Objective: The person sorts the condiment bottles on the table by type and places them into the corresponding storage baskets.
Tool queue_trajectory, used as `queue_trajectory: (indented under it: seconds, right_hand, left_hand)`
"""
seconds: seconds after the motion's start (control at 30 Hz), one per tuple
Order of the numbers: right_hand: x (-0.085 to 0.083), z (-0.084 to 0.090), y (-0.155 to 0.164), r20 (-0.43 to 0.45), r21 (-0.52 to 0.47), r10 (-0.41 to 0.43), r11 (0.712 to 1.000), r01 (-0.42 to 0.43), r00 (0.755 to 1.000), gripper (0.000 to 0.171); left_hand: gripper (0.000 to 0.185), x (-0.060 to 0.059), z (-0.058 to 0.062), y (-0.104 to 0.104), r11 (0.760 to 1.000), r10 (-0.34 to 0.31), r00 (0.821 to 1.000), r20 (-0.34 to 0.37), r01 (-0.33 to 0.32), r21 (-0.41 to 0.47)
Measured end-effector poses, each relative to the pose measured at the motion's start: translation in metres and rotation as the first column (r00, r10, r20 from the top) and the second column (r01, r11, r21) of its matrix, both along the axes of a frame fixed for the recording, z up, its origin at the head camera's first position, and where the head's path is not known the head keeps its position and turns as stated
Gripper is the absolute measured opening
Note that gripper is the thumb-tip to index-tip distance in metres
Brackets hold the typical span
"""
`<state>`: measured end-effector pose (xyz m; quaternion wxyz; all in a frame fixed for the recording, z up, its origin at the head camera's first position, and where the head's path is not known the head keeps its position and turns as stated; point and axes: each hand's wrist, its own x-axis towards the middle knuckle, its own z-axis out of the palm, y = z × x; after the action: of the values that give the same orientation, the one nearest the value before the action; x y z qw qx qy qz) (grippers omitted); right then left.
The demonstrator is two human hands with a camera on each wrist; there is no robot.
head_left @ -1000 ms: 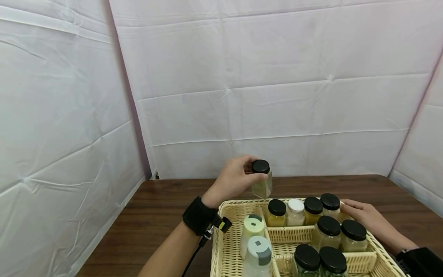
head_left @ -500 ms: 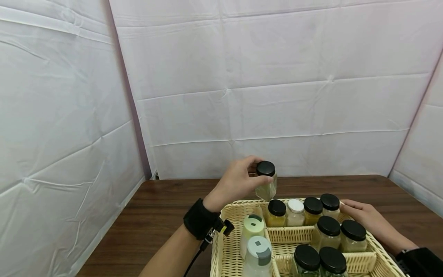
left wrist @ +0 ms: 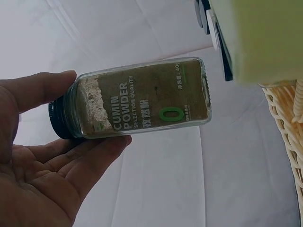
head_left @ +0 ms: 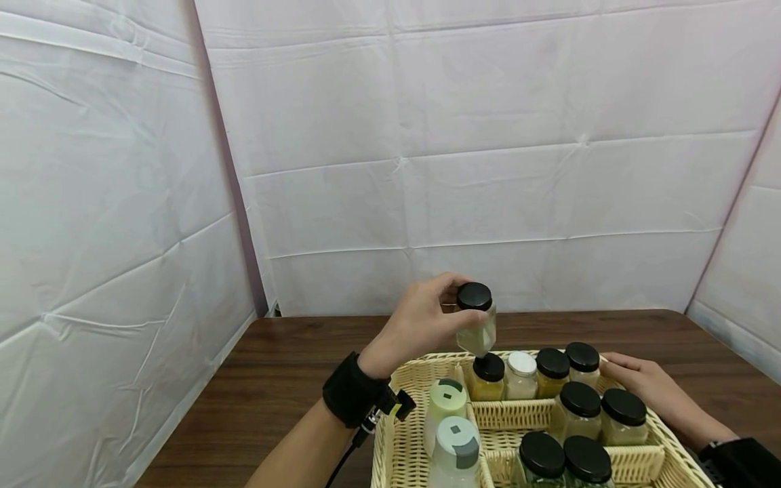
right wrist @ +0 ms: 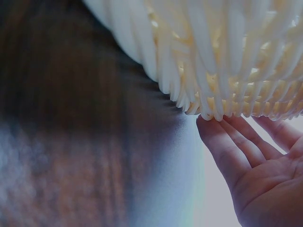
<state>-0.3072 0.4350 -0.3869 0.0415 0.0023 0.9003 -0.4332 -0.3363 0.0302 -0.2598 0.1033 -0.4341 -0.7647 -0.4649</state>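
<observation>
My left hand (head_left: 421, 318) pinches a glass jar of cumin powder (left wrist: 156, 97) near its black lid, between thumb and fingers. In the head view the jar is slightly tilted, above the back rim of a wicker basket (head_left: 405, 440). The left wrist view shows its brown-green powder and printed label. My right hand (head_left: 655, 390) is at the basket's back right corner. In the right wrist view, its extended fingers (right wrist: 227, 146) touch the woven wall.
In the basket's divided sections stand several black-lidded jars (head_left: 579, 398), a white-lidded jar (head_left: 521, 376) and two pale inverted-looking containers (head_left: 454, 447). The brown wooden table (head_left: 274, 379) extends to the left. White cloth sheets (head_left: 488, 169) hang behind and beside it.
My left hand has carried the cumin jar a short way to the right, above the back row of jars. The right hand and the basket have stayed put.
</observation>
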Motion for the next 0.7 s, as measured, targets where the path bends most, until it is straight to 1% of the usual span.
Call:
queue_trajectory:
  seconds: [0.07,0.17,0.33,0.4,0.63,0.7]
  right_hand:
    - [-0.001,-0.001,0.0,-0.004,0.009,-0.002,1.0,0.002,1.0,0.084]
    - [0.0,0.0,0.0,0.001,-0.003,0.002,1.0,-0.002,1.0,0.086]
    - [0.002,0.003,-0.001,0.008,-0.029,0.017,0.999,-0.016,1.0,0.089]
    - [0.003,0.003,-0.002,0.007,-0.028,0.017,0.999,-0.017,1.0,0.089]
    - [0.002,0.003,-0.001,0.003,-0.017,0.02,1.0,-0.02,1.0,0.087]
    - [0.0,0.002,0.0,-0.003,-0.011,0.017,1.0,-0.017,1.0,0.085]
  left_hand:
    - [0.041,0.002,0.001,0.001,1.0,-0.008,1.0,-0.004,0.008,0.002]
    - [0.04,0.005,0.001,0.002,1.0,-0.024,1.0,-0.005,0.024,0.012]
    - [0.038,0.008,0.0,0.006,0.996,-0.083,0.996,-0.01,0.083,0.026]
    - [0.038,0.009,-0.001,0.008,0.994,-0.107,0.994,-0.004,0.107,0.028]
    - [0.035,0.013,-0.004,0.014,0.989,-0.141,0.99,-0.005,0.141,0.032]
    - [0.036,0.013,-0.006,0.016,0.986,-0.161,0.987,0.0,0.161,0.035]
